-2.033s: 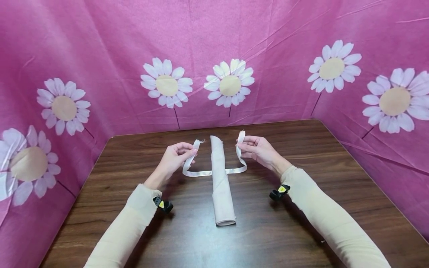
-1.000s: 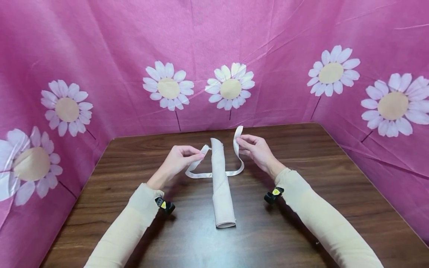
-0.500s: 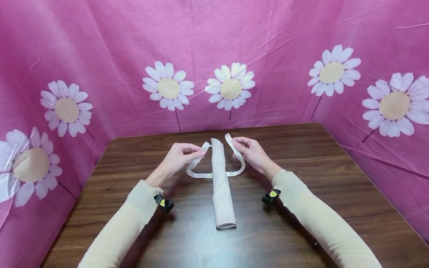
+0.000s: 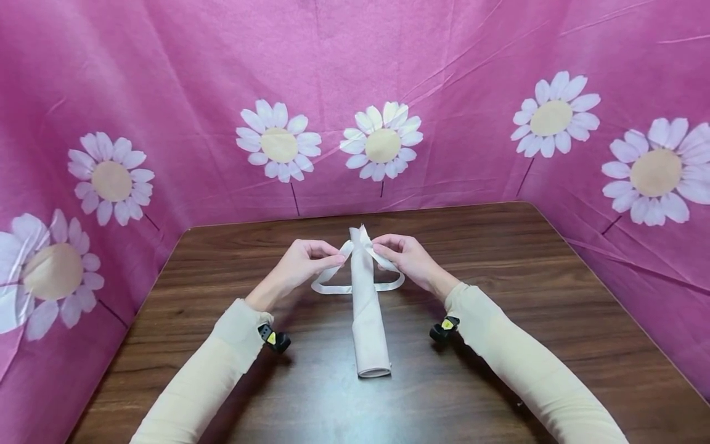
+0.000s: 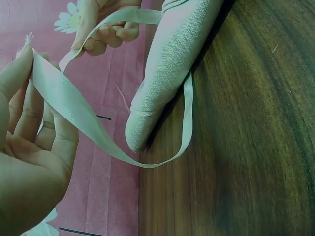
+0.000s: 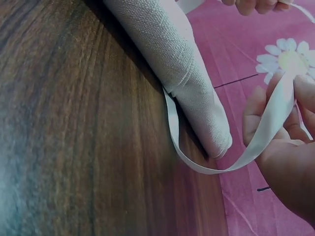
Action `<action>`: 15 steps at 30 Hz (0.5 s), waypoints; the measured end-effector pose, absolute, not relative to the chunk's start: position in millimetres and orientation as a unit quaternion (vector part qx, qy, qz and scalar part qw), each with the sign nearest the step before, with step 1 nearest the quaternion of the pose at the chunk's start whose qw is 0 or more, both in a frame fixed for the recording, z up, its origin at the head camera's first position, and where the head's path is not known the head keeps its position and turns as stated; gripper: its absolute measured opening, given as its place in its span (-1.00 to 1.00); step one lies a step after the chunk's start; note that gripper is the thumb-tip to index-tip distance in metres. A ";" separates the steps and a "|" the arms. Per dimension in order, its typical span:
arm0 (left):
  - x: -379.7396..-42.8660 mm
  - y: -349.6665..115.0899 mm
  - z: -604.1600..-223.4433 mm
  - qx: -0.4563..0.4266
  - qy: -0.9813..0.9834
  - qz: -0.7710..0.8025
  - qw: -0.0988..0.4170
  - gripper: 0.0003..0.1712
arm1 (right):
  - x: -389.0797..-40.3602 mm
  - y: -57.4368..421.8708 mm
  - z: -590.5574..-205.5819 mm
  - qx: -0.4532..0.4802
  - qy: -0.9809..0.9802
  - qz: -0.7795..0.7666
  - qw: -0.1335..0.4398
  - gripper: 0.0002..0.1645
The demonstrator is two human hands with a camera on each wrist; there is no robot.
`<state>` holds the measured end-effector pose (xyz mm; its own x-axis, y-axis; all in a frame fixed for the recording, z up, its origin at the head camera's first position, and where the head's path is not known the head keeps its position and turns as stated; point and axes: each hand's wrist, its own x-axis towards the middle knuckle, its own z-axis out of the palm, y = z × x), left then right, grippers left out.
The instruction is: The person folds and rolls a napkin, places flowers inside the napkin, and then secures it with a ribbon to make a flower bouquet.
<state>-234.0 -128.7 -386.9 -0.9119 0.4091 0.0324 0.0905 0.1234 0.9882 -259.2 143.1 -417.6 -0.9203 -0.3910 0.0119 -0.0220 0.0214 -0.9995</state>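
Note:
A rolled piece of off-white cloth point(image 4: 367, 327) lies lengthwise on the table, its near end showing the folded layers. Beneath it runs a white ribbon point(image 4: 333, 289), which comes out on both sides and curves upward. My left hand point(image 4: 302, 266) pinches one ribbon end between thumb and fingers, left of the roll; frayed threads stick out past the fingertips in the left wrist view. On the other side my right hand point(image 4: 409, 258) pinches the other end. Both ribbon ends come close together above the far part of the roll; in the head view they overlap it.
The dark wood-grain table point(image 4: 222, 370) carries the roll near its middle. A pink curtain point(image 4: 444, 49) printed with white daisies hangs around the table's back and sides. Each sleeve cuff has a small black camera point(image 4: 273, 338) on it.
My right hand has moved left and a little down, bringing its ribbon end over the roll. My left hand has shifted slightly right, and the ribbon loops have drawn inward. The roll stays put.

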 end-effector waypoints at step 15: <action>-233.1 -125.9 -391.7 0.183 0.758 0.612 0.137 -0.60 | -252.1 140.3 -413.2 -0.182 0.718 -0.652 0.164 -0.67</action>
